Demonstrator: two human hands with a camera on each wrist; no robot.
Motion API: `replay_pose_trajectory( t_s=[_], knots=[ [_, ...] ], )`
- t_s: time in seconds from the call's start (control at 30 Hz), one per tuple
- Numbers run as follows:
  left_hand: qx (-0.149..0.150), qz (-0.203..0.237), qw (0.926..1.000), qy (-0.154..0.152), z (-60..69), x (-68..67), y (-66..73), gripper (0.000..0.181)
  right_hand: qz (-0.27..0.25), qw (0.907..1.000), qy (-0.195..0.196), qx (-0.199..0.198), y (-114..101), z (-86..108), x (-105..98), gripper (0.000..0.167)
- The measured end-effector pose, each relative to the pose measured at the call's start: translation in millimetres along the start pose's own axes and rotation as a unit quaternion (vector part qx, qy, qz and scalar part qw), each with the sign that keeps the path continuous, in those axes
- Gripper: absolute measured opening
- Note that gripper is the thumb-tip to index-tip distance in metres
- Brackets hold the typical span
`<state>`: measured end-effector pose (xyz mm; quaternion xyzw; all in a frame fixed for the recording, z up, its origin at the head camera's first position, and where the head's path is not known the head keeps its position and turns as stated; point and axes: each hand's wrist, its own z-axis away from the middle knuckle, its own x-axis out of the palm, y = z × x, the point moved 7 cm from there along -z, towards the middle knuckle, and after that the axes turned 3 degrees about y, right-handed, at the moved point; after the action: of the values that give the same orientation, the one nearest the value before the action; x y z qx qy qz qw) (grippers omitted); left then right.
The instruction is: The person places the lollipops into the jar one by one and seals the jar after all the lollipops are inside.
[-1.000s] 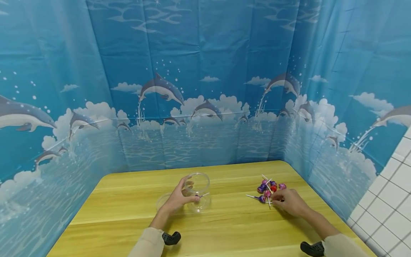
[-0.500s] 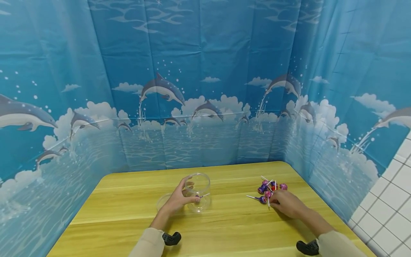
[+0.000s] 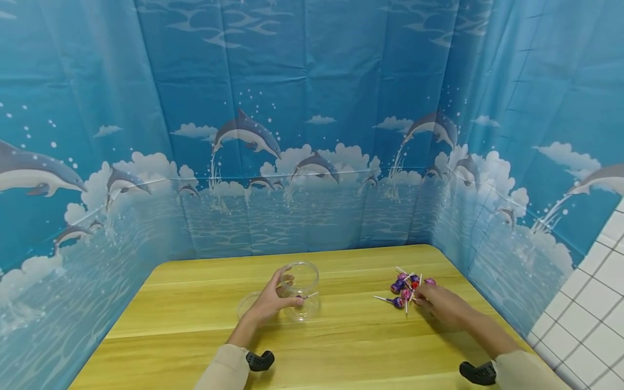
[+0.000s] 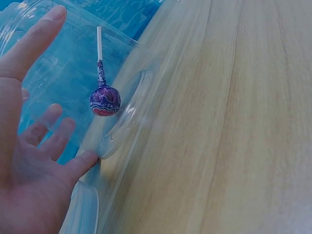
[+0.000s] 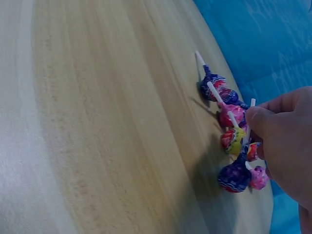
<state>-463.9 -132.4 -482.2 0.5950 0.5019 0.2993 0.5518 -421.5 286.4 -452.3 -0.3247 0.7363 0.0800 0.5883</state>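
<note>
Left hand point(image 3: 268, 302) first: we have it wrapped around a clear jar point(image 3: 299, 276), thumb on the near side, fingers spread apart behind the wall. The jar stands upright and open-topped, left of the surface's middle and nearer its far edge than its near one. Inside we spot a single lollipop point(image 4: 105, 101), purple-wrapped, its white stick leaning to the right. Just left of the jar, partly covered by that hand, we make out a clear round piece point(image 3: 245, 307) on the table point(image 3: 341, 346).

Over to the right hand point(image 3: 443, 306), close to the surface's right edge, and we've got a pinch on! Thumb and finger have the white stick of a purple lollipop point(image 5: 235, 175), its ball sticking out beyond them; whether that ball touches its neighbours, we cannot tell.

Right beside it we see the heap: a yellow-and-red lollipop point(image 5: 232, 140), a pink lollipop point(image 5: 230, 114), and more in purple and red, sticks crossing every which way. On the heap's near left side, one dark purple lollipop point(image 3: 398, 303) points its stick towards the jar.

Beyond the far edge we take in a blue dolphin curtain point(image 3: 312, 81), and past the right edge, white tiles point(image 3: 599, 287)
</note>
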Motion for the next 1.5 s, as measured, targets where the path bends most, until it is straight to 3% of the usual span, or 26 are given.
replay_pose_trajectory(
  t_s=[0.13, 0.33, 0.83, 1.5],
  knots=[
    [0.000, 0.003, 1.0000, -0.002, 0.4, -0.5, 0.6, 0.092, -0.007, 0.9998, -0.007, 0.020, -1, 0.7, -7, 0.019],
    [-0.004, -0.003, 1.0000, -0.004, 2.6, -0.9, -0.4, 0.094, -0.018, 0.9989, 0.043, 0.005, -7, 0.4, -25, 0.021],
    [-0.002, 0.003, 1.0000, -0.008, 3.3, 0.1, -3.0, 0.093, -0.117, 0.9809, 0.120, 0.099, -9, -7.9, -41, 0.003],
    [0.003, -0.007, 1.0000, -0.005, 0.8, 0.0, 2.2, 0.093, -0.208, 0.9623, 0.129, 0.117, -28, -37.9, -33, 0.004]
  ],
)
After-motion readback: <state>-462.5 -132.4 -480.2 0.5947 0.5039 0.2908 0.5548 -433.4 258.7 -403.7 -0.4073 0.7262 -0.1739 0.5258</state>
